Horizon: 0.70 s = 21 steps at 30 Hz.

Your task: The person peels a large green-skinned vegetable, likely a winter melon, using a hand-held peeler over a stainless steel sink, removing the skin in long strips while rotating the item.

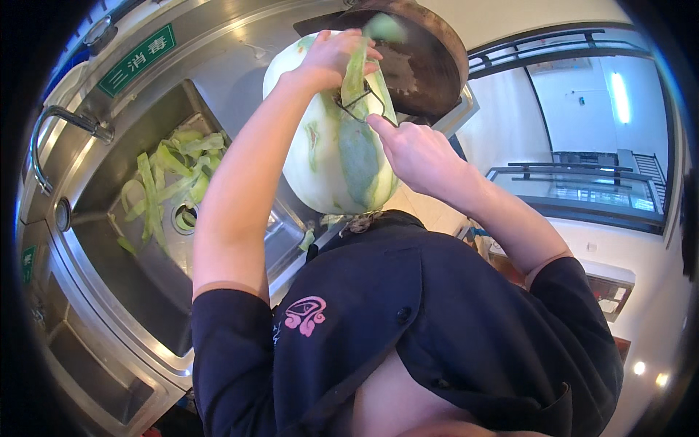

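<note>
A large winter melon (319, 158) lies in front of my body, mostly pale where its skin is gone, with a strip of green skin left along one side. My left hand (336, 57) rests spread on its far end. In my right hand (418, 153) is a Y-shaped peeler (360, 106), its index finger stretched along the tool and its head against the melon. A long strip of peel (355, 71) rises from the blade beside my left fingers. Another green piece (386, 27), blurred, shows just beyond them.
A stainless steel sink (136, 284) on the left holds many curled peels (180, 164), some around the drain. A curved faucet (46, 136) reaches over its edge. Behind the melon stands a round wooden chopping block (437, 60) with a dark, worn face. A glass window (579, 131) is at right.
</note>
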Each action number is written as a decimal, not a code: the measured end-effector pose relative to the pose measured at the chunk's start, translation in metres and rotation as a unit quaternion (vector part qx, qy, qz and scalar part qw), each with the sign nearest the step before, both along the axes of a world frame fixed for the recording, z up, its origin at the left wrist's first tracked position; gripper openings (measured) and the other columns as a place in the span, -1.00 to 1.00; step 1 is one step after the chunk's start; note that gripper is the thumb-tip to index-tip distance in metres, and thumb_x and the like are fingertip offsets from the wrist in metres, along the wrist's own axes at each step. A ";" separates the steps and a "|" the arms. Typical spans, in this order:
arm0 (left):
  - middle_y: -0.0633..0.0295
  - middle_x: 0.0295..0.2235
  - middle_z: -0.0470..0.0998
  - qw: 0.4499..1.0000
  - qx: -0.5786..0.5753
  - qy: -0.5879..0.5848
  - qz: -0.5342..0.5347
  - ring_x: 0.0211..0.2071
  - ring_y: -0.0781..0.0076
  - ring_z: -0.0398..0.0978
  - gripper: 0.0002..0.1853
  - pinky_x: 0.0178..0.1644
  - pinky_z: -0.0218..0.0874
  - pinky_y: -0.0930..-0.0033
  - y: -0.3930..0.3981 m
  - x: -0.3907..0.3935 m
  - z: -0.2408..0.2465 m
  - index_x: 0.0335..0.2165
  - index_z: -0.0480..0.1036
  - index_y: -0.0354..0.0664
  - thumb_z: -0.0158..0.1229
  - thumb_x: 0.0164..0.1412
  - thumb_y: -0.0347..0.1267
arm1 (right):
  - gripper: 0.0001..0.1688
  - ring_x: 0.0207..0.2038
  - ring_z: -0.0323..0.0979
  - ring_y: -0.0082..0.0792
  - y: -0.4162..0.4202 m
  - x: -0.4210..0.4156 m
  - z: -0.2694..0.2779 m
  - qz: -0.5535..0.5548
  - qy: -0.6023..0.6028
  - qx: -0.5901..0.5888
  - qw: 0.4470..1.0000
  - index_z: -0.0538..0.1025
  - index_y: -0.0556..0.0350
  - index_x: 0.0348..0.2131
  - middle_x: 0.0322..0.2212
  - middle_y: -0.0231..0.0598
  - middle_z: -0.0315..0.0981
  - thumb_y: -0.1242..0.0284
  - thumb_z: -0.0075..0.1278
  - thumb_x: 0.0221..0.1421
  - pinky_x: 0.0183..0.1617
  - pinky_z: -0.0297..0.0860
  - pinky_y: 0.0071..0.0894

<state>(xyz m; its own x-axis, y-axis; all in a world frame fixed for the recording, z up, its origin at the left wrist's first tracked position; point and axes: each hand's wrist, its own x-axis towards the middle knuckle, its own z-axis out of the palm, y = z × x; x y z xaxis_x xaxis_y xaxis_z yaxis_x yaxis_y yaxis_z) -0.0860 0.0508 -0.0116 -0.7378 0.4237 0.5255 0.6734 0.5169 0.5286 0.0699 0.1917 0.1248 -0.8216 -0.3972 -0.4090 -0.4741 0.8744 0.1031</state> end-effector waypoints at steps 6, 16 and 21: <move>0.40 -0.19 0.54 0.991 -0.088 0.041 0.088 -0.10 0.35 0.42 -0.64 -0.03 0.19 0.17 0.027 -0.010 0.010 -0.31 0.63 0.15 0.16 0.01 0.04 | -0.58 -0.48 0.49 0.07 -0.005 0.015 -0.007 -0.029 0.059 -0.067 0.996 0.33 0.12 0.02 -0.57 0.08 0.46 0.47 -0.21 0.16 -0.41 0.42 -0.01; 0.38 -0.17 0.57 0.989 -0.092 -0.117 -0.020 -0.06 0.29 0.45 -0.71 0.00 0.25 0.25 0.020 -0.021 0.023 -0.34 0.63 0.11 0.09 0.09 -0.06 | -0.59 -0.49 0.54 -0.09 -0.008 0.031 -0.039 -0.033 0.149 -0.159 0.975 0.40 0.31 -0.11 -0.59 -0.04 0.51 0.52 -0.15 0.01 -0.47 0.45 -0.15; 0.30 -0.14 0.57 0.989 -0.093 -0.112 0.035 -0.11 0.31 0.50 -0.68 -0.03 0.30 0.36 0.028 -0.010 0.018 -0.29 0.61 0.07 0.11 0.08 -0.06 | -0.62 -0.50 0.54 -0.12 0.007 0.059 -0.056 -0.058 0.201 -0.219 0.953 0.42 0.30 -0.13 -0.62 -0.07 0.47 0.50 -0.14 0.02 -0.49 0.45 -0.17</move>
<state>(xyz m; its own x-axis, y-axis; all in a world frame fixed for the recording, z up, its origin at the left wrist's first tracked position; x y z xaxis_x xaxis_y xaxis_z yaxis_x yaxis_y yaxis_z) -0.0960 0.0788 0.0060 -0.8578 0.4406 0.2645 0.5093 0.6602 0.5519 0.1289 0.1984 0.0687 -0.9260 -0.3539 0.1317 -0.3702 0.9196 -0.1318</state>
